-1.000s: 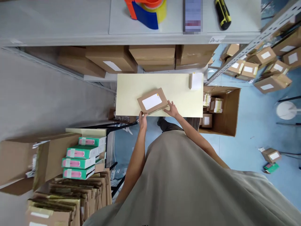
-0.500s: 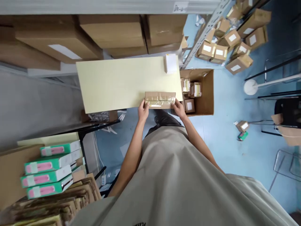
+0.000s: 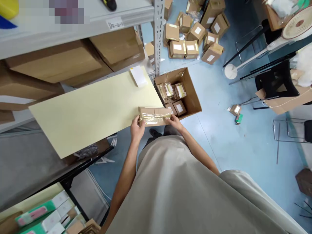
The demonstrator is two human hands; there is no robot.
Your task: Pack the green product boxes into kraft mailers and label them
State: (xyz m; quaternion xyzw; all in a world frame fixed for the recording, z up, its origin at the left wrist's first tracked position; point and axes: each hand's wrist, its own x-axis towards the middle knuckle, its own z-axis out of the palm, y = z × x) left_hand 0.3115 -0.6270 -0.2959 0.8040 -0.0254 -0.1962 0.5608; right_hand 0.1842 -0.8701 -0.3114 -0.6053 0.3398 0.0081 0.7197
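The closed brown carton [image 3: 153,112], shiny tape [image 3: 156,120] lengthwise, is at one edge of the pale tabletop [image 3: 95,113].

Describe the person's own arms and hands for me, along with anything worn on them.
Both the left hand and the right hand are bare, with no gloves. The left forearm and right forearm are uncovered, with no watch or bracelet in view. Loose, plain grey fabric covers the right arm higher up.
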